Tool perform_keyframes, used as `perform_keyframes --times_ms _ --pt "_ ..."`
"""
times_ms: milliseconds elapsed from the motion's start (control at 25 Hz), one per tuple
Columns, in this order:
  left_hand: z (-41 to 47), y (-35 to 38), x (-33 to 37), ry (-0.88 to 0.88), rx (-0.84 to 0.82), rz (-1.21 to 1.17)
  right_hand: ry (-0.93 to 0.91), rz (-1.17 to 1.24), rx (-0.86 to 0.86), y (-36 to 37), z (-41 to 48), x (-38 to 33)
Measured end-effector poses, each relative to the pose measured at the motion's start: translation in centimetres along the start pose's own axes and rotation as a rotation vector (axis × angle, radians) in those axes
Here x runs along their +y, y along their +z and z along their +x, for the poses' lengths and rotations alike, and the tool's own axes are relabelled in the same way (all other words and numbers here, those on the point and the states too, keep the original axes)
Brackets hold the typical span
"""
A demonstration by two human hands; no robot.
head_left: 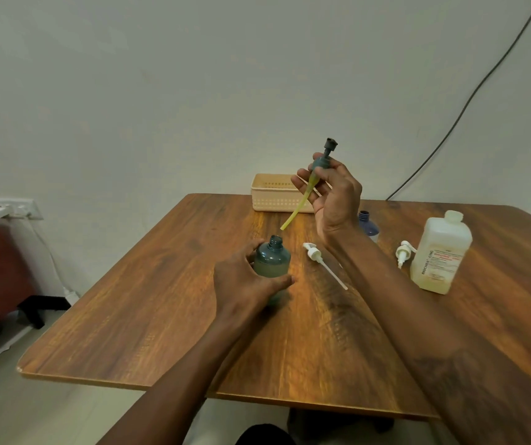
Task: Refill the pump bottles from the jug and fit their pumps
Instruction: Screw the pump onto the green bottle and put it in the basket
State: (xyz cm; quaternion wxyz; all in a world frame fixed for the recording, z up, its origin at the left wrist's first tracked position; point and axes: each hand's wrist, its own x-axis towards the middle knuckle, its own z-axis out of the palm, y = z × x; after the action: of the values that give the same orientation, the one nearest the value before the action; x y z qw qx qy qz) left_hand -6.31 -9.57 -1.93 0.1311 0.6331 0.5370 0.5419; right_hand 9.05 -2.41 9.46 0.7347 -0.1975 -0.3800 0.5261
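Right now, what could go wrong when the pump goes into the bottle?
The yellow tube hangs off to one side of the open teal bottle, so it might miss the neck and drip on the table. The right hand could also bump the white pump lying underneath.

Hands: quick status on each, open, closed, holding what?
Left hand: closed around the teal bottle, which stands on the table.
Right hand: closed on the dark pump, its yellow tube above the bottle's mouth.
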Motion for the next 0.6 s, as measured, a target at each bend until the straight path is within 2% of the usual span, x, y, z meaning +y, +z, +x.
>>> perform_keyframes --times_ms 400,600 --pt "-0.1 1.3 3.0 0.072 0.014 -0.006 0.021 -0.135 -0.138 -1.1 -2.8 -0.9" --pt "0.6 0.7 4.8 0.099 0.054 -0.049 -0.048 -0.492 -0.257 -2.4 -4.1 -0.8"
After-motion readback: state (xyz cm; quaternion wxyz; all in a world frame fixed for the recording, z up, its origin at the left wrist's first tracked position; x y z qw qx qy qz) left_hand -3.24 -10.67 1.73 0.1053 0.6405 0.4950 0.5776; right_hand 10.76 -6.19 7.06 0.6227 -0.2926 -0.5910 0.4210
